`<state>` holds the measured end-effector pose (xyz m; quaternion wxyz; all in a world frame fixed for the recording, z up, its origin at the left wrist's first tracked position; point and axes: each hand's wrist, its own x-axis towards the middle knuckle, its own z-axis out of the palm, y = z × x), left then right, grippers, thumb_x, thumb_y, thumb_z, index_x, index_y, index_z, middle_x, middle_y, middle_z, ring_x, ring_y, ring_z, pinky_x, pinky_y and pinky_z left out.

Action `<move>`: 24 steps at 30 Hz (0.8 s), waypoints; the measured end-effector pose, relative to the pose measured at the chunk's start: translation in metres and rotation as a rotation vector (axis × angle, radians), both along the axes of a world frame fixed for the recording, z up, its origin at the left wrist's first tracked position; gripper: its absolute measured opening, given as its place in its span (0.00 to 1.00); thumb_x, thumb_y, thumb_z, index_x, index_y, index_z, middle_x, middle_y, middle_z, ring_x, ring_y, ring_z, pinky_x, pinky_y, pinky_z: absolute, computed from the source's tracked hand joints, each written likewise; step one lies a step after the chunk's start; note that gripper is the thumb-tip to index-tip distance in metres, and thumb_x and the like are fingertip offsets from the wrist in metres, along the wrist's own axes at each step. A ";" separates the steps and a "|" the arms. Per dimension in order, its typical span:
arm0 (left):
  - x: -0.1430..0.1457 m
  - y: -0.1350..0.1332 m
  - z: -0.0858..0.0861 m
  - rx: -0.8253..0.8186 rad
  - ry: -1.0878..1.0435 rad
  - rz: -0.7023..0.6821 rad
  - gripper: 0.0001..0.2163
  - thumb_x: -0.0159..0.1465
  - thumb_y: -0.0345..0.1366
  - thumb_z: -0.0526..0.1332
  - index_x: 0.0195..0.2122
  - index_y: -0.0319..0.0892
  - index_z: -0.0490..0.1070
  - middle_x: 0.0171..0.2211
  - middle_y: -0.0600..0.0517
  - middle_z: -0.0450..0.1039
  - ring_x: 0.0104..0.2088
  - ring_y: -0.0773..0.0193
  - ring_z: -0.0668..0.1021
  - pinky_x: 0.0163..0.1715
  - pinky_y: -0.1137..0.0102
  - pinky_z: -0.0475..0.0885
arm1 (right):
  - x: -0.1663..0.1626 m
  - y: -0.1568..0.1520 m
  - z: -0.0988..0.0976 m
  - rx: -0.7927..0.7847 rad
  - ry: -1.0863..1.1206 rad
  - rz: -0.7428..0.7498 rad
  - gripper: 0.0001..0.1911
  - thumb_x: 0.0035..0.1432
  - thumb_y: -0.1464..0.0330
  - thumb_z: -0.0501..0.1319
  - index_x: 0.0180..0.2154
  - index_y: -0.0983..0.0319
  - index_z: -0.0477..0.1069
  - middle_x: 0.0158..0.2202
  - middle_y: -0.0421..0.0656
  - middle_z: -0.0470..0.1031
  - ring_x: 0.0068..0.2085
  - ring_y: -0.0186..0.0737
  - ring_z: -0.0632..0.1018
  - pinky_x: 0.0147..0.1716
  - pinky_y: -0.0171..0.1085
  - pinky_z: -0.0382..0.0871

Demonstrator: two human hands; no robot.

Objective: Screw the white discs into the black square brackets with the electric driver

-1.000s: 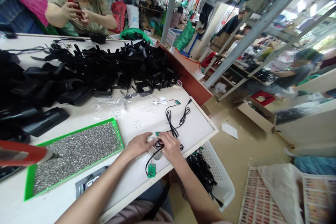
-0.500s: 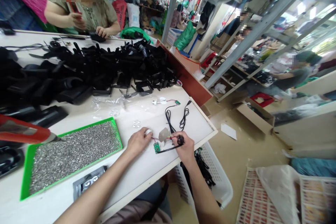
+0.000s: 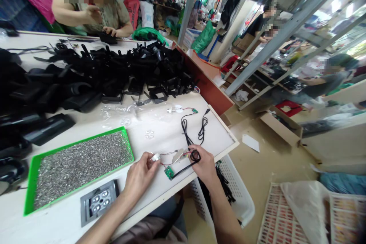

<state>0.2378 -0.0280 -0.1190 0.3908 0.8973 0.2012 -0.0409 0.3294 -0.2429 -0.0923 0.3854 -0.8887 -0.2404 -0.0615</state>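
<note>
My left hand (image 3: 140, 172) pinches a small white round part (image 3: 156, 157), from which thin wires run to the right. In my right hand (image 3: 203, 163), the fingers are closed on a looped black cable (image 3: 195, 156). A green circuit board (image 3: 169, 173) hangs between the hands, joined to red wires and the black cable. Close to the right fingers is a flat greyish piece (image 3: 178, 156), seen nearly edge-on. Left of my left forearm lies a dark square frame (image 3: 99, 203) with several shiny round lenses in it.
A green tray (image 3: 131, 152) of small metal screws stands at the left. Black plastic housings (image 3: 120, 68) are heaped across the table's far side. Clear lens pieces (image 3: 149, 134) and another wired board (image 3: 195, 110) lie ahead. A white basket (image 3: 243, 194) stands below the right edge. A person sits opposite.
My left hand has drawn back left and toward me with the white part, stretching the wires and uncovering the square frame. The circuit board has tilted; the greyish piece has turned edge-on.
</note>
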 end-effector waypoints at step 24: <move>0.020 -0.014 -0.004 0.375 -0.346 -0.569 0.10 0.64 0.38 0.59 0.45 0.45 0.72 0.50 0.46 0.73 0.49 0.54 0.73 0.46 0.61 0.64 | -0.070 0.007 0.014 -0.513 0.468 0.335 0.15 0.54 0.72 0.55 0.38 0.58 0.78 0.32 0.42 0.82 0.34 0.39 0.80 0.32 0.30 0.63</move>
